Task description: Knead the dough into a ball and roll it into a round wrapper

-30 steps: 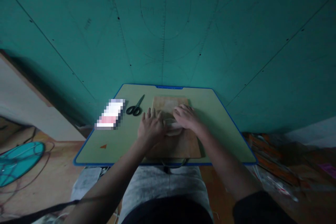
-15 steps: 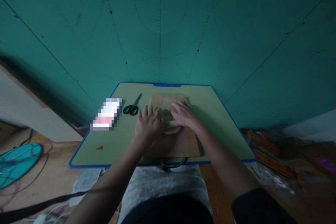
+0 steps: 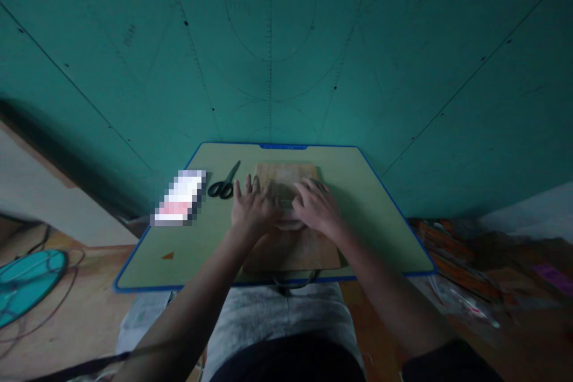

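Note:
A pale, soft-looking folded piece lies across the wooden board; its material I cannot make out. My left hand rests flat with fingers spread, over the piece's left end and the board's left edge. On the right end, my right hand presses down with its fingers stretched forward and slightly apart. Between the hands only the middle of the piece shows, and both ends are hidden. Black-handled scissors lie just left of my left fingertips.
The board lies on a small blue-edged table against a green wall. A blurred-out phone-like object is at the table's left, with a small orange triangle below. A handle sticks out at the front edge.
My right hand has shifted slightly right and towards me, its fingers more spread, covering more of the pale piece. My left hand stays nearly in place. The view has shifted a little.

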Tool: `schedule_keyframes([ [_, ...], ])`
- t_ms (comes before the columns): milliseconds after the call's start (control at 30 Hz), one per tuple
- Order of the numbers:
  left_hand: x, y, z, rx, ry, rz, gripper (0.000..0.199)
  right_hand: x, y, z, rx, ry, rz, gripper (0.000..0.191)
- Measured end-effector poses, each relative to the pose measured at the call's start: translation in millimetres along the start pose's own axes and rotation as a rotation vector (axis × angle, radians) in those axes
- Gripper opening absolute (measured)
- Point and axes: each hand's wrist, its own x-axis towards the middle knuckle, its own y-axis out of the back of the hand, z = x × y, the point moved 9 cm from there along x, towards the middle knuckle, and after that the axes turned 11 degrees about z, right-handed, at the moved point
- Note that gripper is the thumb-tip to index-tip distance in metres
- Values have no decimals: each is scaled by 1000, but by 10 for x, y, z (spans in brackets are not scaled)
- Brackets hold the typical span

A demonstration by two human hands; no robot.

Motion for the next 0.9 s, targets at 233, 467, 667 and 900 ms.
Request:
schedule_keyframes([
  [233,207,-98,-50,-50,38,-95,52,329,-228,173,50,-86,-107,33],
  [467,486,-72,-110,-100,24,58,42,526,-57,189,-40,-111,25,30],
  [667,137,88,-53,-92,17,204,38,197,48,59,-62,-63,76,27],
  [900,-387,125,41,-106,-52,240,43,-357,224,-171,-122,138,190,31],
])
